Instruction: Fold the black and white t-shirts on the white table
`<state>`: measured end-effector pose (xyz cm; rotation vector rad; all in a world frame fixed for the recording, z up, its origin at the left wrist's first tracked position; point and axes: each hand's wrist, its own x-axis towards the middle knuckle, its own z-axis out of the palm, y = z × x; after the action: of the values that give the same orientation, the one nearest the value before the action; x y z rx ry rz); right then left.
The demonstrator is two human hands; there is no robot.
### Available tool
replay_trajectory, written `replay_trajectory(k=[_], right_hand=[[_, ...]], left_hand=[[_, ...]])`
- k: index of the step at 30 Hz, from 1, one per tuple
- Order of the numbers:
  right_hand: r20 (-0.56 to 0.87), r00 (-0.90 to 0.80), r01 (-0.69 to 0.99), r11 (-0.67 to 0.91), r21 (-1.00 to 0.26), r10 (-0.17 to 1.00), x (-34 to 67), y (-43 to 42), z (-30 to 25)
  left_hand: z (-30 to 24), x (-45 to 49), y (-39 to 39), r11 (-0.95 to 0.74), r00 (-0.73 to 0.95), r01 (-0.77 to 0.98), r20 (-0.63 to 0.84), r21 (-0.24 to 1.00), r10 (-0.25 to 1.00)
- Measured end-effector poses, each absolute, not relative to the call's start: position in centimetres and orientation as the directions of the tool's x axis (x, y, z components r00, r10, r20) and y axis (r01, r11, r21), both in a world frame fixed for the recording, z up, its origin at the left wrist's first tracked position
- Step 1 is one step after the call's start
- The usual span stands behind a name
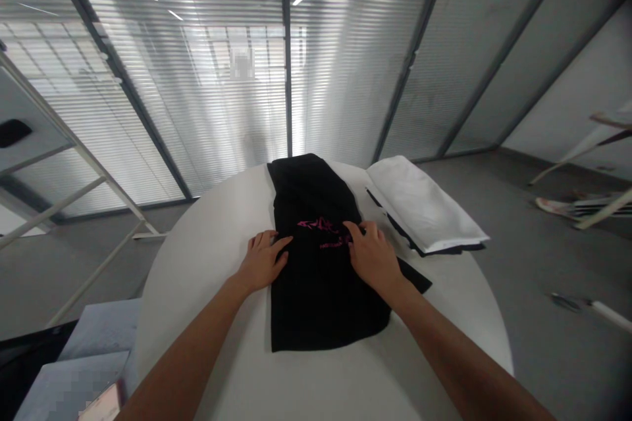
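Observation:
A black T-shirt (pixel 320 302) with a pink print lies partly folded lengthwise on a round white table (pixel 197 237). My left hand (pixel 264 260) rests at the shirt's left edge, fingers apart, with the tip of one finger on the fabric. On the other side, my right hand (pixel 372 253) has its fingers bent and closed on the shirt beside the print, covering part of it. A corner of black fabric sticks out under the right wrist.
Folded white and dark cloth (pixel 424 204) lies at the table's right. A pale metal rack (pixel 93 164) stands on the left. Grey-blue boxes (pixel 99 329) and a phone (pixel 103 401) are at lower left. Glass panels with blinds (pixel 237 79) rise behind.

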<state>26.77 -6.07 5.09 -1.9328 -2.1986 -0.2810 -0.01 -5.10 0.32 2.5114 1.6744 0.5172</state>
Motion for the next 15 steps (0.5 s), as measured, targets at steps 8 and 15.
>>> replay_trajectory(k=[8, 15], right_hand=[[0.337, -0.093, 0.944, 0.191, -0.269, 0.937, 28.3, -4.6, 6.0], [0.279, -0.003, 0.588, 0.227, -0.776, 0.96, 28.1, -4.1, 6.4]], left_hand=[[0.2, -0.1, -5.1, -0.411, 0.351, 0.879, 0.254, 0.242, 0.901], [1.6, -0.5, -5.1, -0.434, 0.355, 0.863, 0.3, 0.261, 0.886]])
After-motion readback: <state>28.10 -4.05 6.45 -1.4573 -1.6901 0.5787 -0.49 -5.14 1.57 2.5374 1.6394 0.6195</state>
